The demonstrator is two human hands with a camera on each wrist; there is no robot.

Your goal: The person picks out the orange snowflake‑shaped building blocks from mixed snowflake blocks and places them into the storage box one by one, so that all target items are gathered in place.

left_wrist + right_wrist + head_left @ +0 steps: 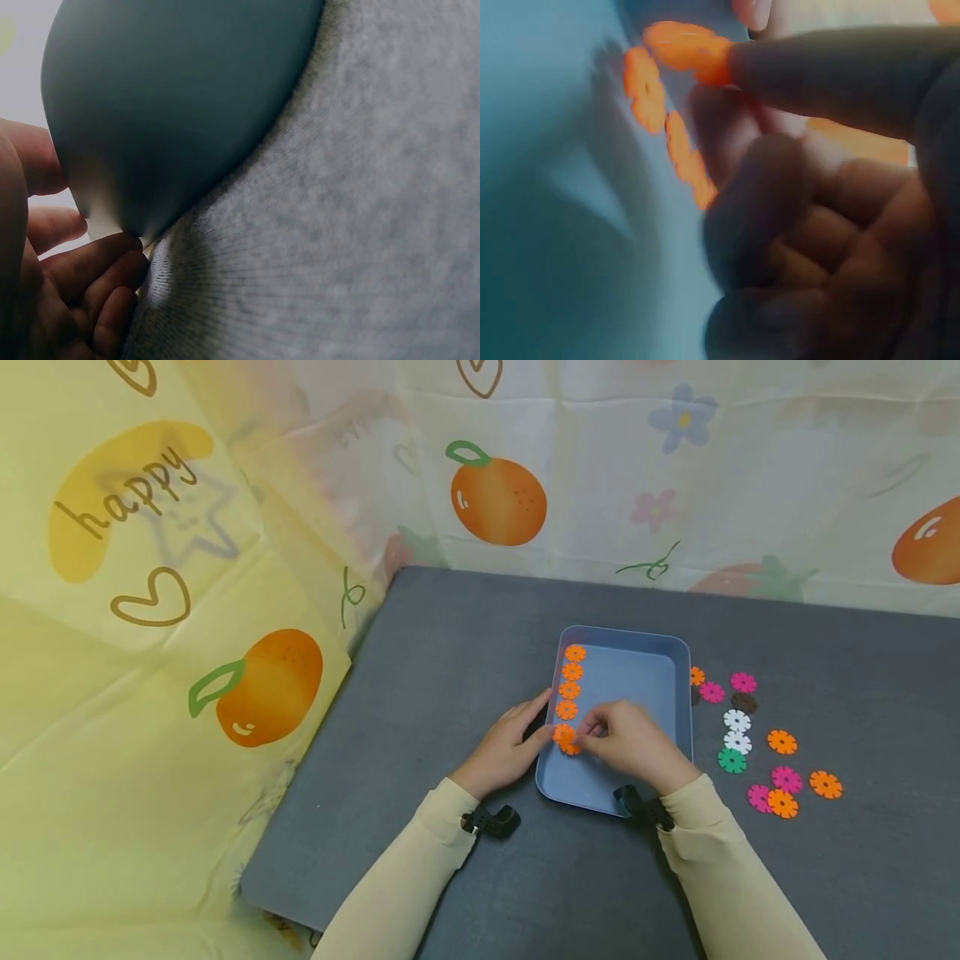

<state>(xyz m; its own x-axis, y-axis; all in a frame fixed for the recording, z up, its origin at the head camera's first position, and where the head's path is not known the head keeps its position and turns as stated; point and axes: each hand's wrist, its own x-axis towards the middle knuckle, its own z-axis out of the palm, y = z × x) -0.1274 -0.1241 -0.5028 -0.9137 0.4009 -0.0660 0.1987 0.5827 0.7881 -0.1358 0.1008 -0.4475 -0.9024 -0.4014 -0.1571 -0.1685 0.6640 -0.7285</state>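
Note:
My right hand (630, 739) is inside the shallow blue tray (615, 793), pinching an orange snowflake disc (686, 49) between thumb and fingertip, close above the tray floor. Other orange discs (569, 690) lie flat in a column along the tray's left wall, running up to the far corner. One of them sits partly under the pinched disc in the head view. My left hand (506, 747) holds the tray's left side, thumb over the rim near the pinched disc. In the left wrist view its fingers (90, 266) lie against the tray's outer wall.
Right of the tray, loose discs lie on the grey table (337, 760): pink (743, 682), brown (745, 702), white (737, 721), green (732, 761) and orange (782, 742). Some overlap. A printed curtain (337, 460) hangs behind and left of the table.

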